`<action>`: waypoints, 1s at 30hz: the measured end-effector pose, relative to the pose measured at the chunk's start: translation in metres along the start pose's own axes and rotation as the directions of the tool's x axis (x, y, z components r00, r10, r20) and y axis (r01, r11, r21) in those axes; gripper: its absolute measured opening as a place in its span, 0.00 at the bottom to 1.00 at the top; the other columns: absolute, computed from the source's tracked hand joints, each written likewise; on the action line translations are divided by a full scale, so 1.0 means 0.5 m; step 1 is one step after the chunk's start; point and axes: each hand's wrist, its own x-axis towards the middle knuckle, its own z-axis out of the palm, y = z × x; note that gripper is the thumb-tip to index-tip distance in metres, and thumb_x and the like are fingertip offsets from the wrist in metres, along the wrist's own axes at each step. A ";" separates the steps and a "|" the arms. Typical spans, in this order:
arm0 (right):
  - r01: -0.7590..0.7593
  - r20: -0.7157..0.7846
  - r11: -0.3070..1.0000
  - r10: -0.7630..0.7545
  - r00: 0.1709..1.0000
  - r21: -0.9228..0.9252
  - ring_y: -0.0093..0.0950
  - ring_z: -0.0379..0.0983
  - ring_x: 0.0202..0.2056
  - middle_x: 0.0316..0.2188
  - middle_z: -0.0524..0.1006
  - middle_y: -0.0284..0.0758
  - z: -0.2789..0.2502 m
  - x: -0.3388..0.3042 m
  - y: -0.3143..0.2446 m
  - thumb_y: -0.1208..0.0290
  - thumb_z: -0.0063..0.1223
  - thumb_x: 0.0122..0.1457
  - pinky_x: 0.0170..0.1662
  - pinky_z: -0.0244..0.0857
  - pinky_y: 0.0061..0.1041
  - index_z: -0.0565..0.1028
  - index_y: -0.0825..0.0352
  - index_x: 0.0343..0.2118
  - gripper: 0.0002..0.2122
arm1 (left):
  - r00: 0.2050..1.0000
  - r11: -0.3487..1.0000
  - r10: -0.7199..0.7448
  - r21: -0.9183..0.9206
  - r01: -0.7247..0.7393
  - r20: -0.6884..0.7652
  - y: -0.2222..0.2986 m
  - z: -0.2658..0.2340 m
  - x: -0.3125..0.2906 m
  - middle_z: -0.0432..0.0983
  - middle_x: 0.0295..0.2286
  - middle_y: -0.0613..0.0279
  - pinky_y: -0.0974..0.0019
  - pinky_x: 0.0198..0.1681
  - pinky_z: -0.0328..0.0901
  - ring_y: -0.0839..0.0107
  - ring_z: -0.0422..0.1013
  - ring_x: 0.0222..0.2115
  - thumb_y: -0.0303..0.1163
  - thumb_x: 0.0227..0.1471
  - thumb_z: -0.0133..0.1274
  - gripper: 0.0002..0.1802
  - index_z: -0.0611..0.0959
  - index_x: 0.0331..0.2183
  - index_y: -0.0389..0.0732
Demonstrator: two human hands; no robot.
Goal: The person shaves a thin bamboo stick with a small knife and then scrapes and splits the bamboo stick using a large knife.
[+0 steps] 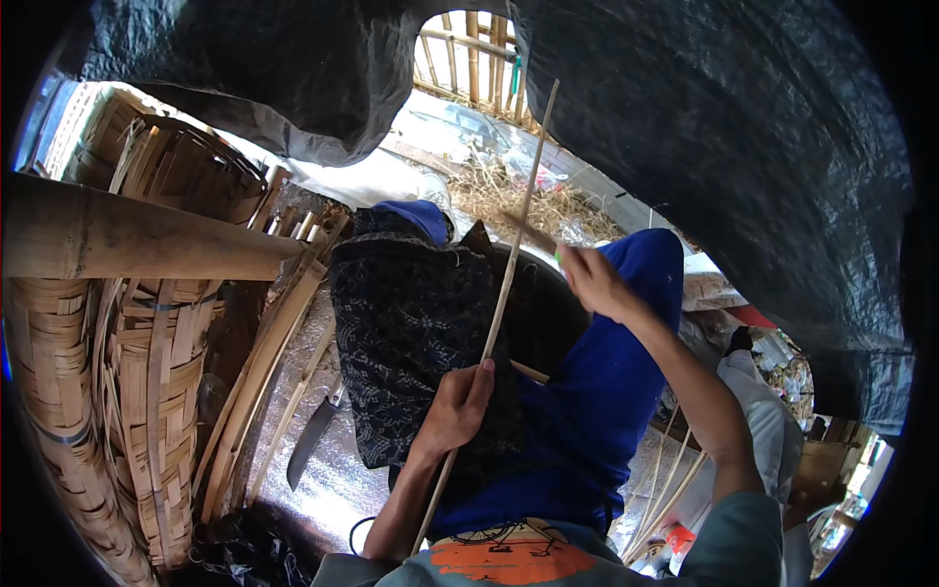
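Observation:
A long, thin bamboo stick runs slanting from beside my body up and away past my knees. My left hand is closed round its lower part, above my lap. My right hand, farther out over my right knee, grips a knife with a bit of green showing at the handle. The knife's blade crosses the stick's upper part; whether it touches or cuts in, I cannot tell. A dark patterned cloth covers my left leg, left of the stick.
A large knife with a dark blade lies on the floor at left. Woven bamboo baskets and a thick bamboo pole stand beyond it. Black sheeting hangs overhead and right. Dry straw lies ahead; thin strips lean at lower right.

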 end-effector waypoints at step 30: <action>0.594 0.084 0.642 -0.641 0.763 -0.485 0.42 0.68 0.12 0.08 0.66 0.43 0.165 -0.106 0.011 0.67 0.48 0.62 0.12 0.57 0.34 0.67 0.69 0.23 0.13 | 0.917 0.889 0.065 0.441 0.126 -0.394 0.015 -0.020 -0.035 0.70 0.11 0.52 0.62 0.17 0.59 0.58 0.69 0.11 0.32 0.56 0.49 0.18 0.78 0.18 0.34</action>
